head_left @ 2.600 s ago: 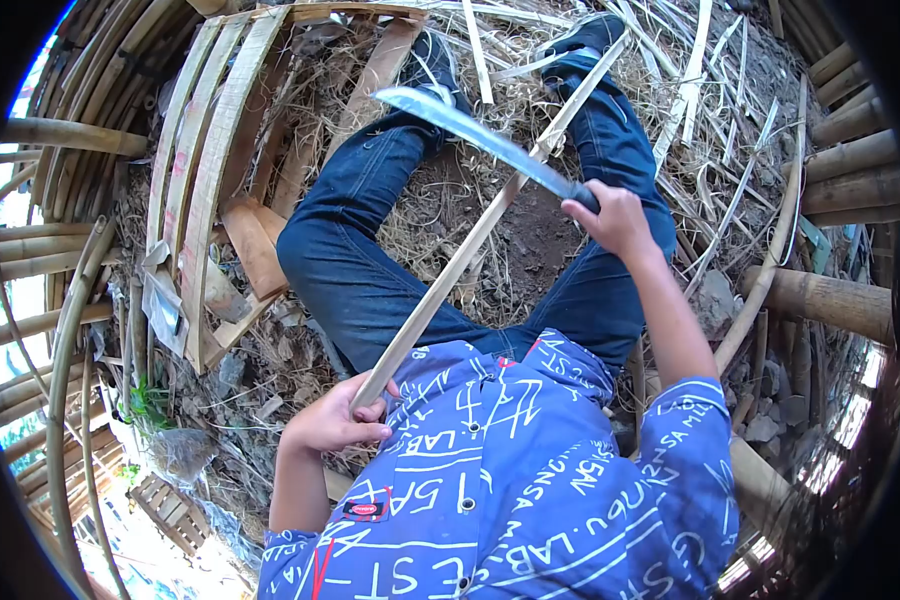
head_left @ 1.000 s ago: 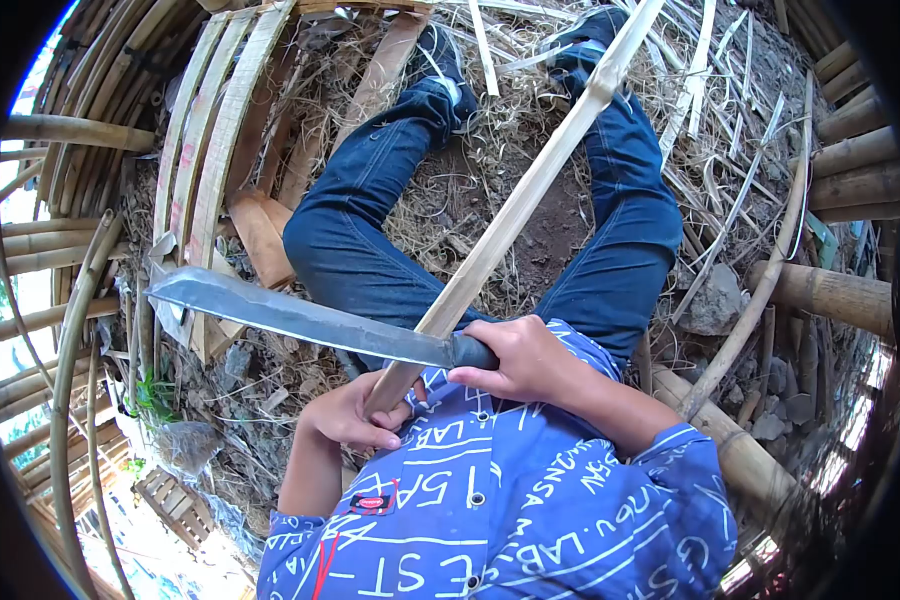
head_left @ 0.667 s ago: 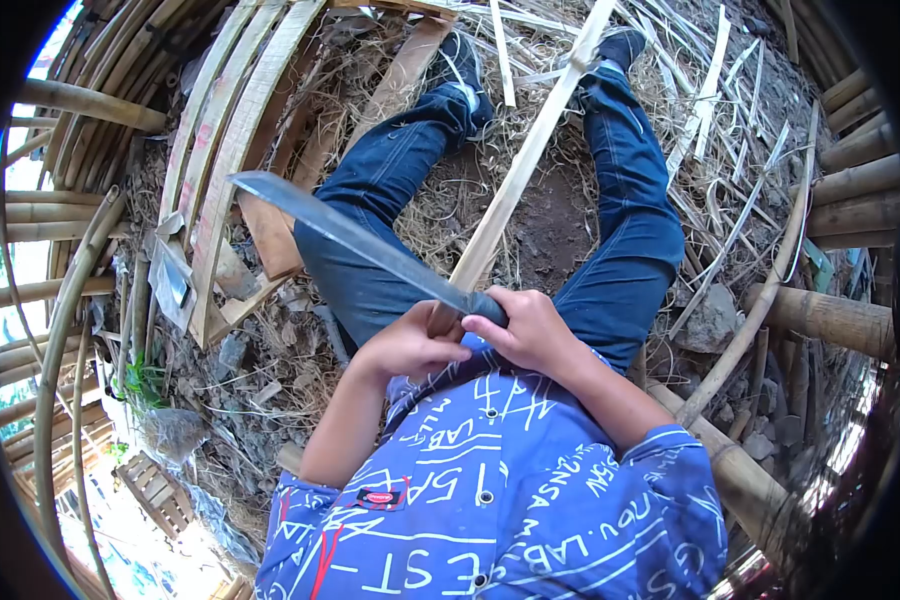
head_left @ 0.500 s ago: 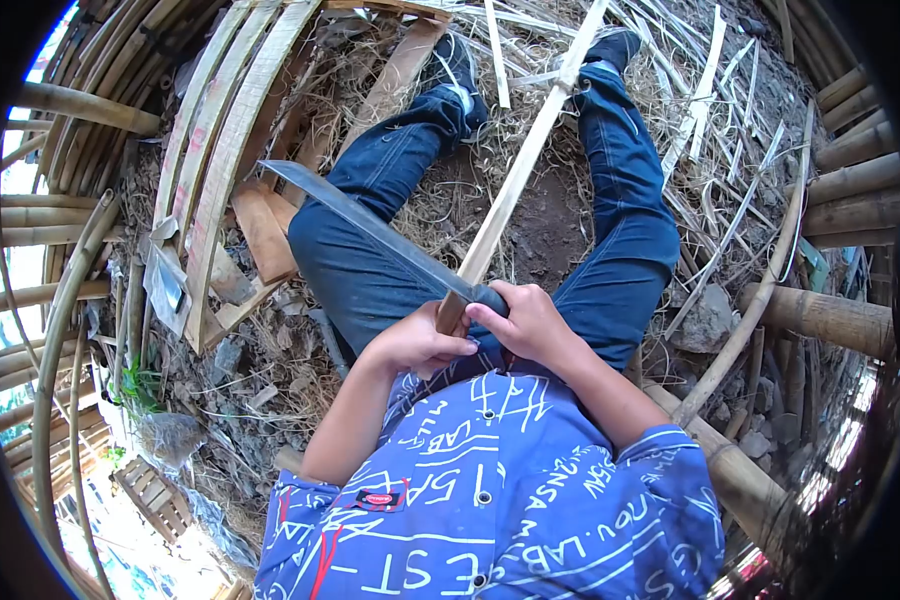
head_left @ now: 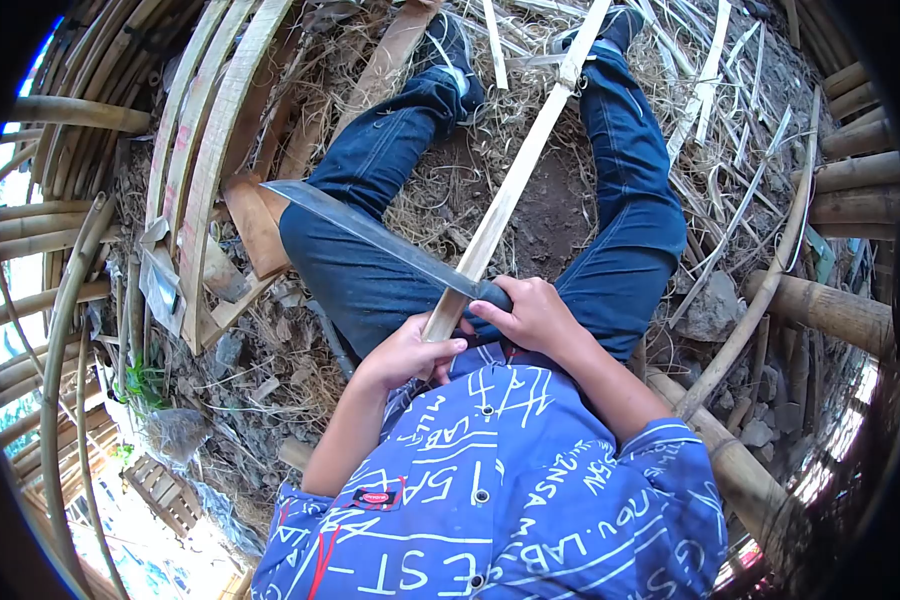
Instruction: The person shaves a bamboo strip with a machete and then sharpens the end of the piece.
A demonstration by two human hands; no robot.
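Observation:
A long pale bamboo strip [head_left: 515,180] runs from my lap up between my legs to the shoe at the top. My left hand [head_left: 405,355] grips its near end. My right hand [head_left: 530,315] holds the dark handle of a long machete [head_left: 370,235]. The blade lies across the strip just above my left hand and points up and to the left over my left thigh. I sit on the ground in blue jeans [head_left: 370,270] and a blue printed shirt [head_left: 500,480].
Curved split bamboo slats [head_left: 200,150] lie to the left, thick bamboo poles [head_left: 830,305] to the right. Thin strips and dry shavings [head_left: 720,120] litter the dirt ground. A stone [head_left: 710,310] sits beside my right knee.
My right hand swung the machete from far out on the strip back to my lap. The blade now rests across the strip's near end, and my left hand has shifted up close to it.

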